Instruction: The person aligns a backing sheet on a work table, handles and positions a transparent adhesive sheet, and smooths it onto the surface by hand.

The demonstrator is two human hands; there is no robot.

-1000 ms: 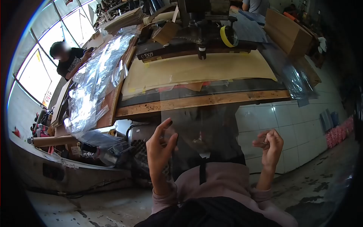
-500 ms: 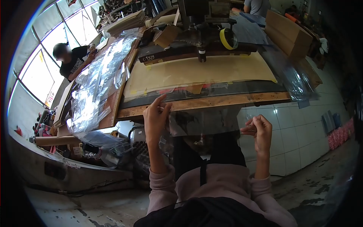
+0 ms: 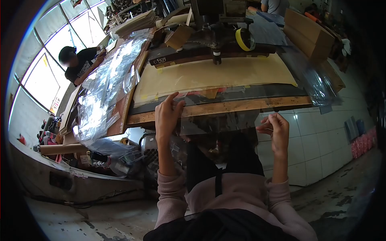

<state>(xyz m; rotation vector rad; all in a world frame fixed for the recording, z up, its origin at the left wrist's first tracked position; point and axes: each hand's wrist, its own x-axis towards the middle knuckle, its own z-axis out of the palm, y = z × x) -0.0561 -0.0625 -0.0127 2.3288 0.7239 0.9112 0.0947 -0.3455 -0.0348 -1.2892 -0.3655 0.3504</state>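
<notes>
A clear plastic sheet [image 3: 219,123] spans the gap between my hands, in front of the table's wooden front edge and partly over it. My left hand [image 3: 165,118] grips its left side between thumb and bent fingers. At the right side, my right hand [image 3: 275,132] pinches the sheet with thumb and fingertips. The sheet is so see-through that its outline is hard to follow. Beyond it, a tan board [image 3: 217,74] lies on the table under a dark press head [image 3: 213,44] with a yellow tape roll [image 3: 245,39] hung on it.
Shiny clear plastic sheets [image 3: 102,88] cover the left side table, with another person [image 3: 80,64] working beside it. More plastic [image 3: 319,90] hangs over the right corner. A cardboard box [image 3: 307,34] stands at the back right. Pink bundles [image 3: 363,142] lie on the floor.
Both hands have risen slightly toward the table, and the clear sheet has moved up with them. The person at the left has shifted their head a little.
</notes>
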